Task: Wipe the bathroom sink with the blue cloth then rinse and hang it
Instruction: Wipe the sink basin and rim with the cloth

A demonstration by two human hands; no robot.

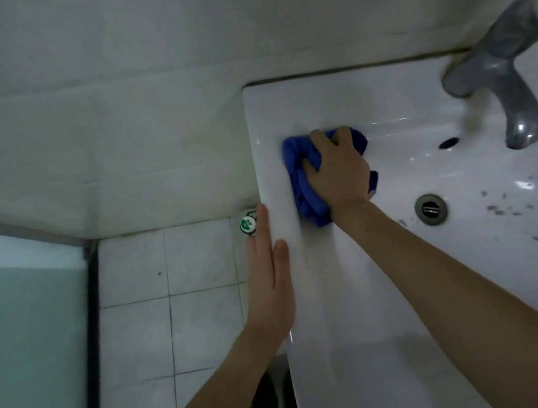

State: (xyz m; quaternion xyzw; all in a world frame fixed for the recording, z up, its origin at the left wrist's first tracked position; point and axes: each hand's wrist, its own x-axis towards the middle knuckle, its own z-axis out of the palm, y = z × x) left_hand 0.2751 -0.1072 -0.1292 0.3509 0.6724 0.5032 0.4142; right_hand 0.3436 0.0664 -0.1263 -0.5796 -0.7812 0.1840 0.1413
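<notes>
A white bathroom sink (336,298) fills the right half of the view. My right hand (336,166) presses a bunched blue cloth (304,195) against the sink's left rim, near its back corner. Fingers curl over the cloth's top, and part of the cloth is hidden under the palm. My left hand (268,273) lies flat with fingers together along the sink's left outer edge, holding nothing. Dark specks dot the basin to the right of the drain (431,209).
A grey metal tap (501,74) stands at the back right, with an overflow hole (448,143) below it. A round green-and-white cap (248,224) sits on the tiled floor (171,304) left of the sink. A frosted glass panel (18,325) stands at the far left.
</notes>
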